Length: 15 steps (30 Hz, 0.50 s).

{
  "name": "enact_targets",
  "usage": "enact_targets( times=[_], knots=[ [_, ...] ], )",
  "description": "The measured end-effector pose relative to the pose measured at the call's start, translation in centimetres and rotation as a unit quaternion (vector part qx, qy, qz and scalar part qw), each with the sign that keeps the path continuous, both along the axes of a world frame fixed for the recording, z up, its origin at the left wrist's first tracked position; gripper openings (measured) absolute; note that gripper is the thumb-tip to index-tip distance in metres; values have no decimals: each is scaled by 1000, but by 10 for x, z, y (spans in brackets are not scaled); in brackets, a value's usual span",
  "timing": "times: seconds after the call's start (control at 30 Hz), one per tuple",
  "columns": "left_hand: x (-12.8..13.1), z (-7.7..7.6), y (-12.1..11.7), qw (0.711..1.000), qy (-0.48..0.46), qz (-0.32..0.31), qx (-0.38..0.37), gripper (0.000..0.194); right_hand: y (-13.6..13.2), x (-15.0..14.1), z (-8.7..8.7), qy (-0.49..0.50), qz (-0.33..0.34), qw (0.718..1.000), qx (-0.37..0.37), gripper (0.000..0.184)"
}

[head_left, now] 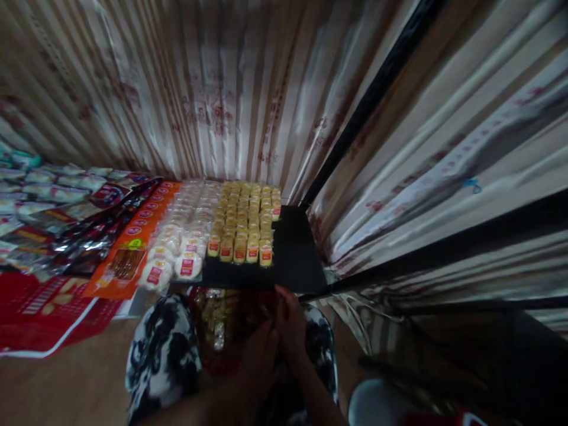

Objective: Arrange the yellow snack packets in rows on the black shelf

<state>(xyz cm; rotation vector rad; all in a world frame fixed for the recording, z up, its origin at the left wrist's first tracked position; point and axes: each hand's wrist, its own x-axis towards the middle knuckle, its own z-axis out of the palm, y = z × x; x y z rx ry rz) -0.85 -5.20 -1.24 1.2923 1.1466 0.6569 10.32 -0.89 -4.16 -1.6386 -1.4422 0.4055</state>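
Note:
Both hands meet in shadow between the knees, over the right side of an open red bag [242, 299] of small wrapped snacks [217, 322]. My left hand [261, 343] reaches in low with its fingers curled. My right hand [290, 322] is beside it, fingers bent inward near the left fingertips. Both look closed, but anything between them is too dark to make out. Just beyond, rows of yellow wrapped snacks [242, 222] with red labels stand on a black board [299, 248]. Round white wrapped crackers [189, 263] lie in stacks to their left.
An orange snack packet [128, 260] and dark glossy packets [93, 236] lie farther left. A red bag [48, 307] hangs below them. Striped printed sheeting [213, 89] backs the board, and a black pole [364, 112] slants along the right. A pale rounded object [377, 402] is at lower right.

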Motion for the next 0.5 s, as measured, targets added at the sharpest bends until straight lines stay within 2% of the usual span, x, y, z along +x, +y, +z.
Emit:
enact_targets(
  times=[0.13, 0.27, 0.37, 0.5],
  knots=[
    [-34, -28, -17, 990, 135, -14, -44, 38, -26, -25, -19, -41, 85, 984, -153, 33],
    [-47, -45, -6, 972, 219, 10, -91, 32, -26, -47, -30, -95, 143, 939, -297, 36],
    [-50, -50, 7, 965, 235, 27, -114, 37, -18, -55, -37, -106, 177, 917, -341, 39],
    [-49, -57, 25, 964, 229, 43, -128, 42, -8, -58, -49, -80, 177, 916, -352, 47]
  ],
)
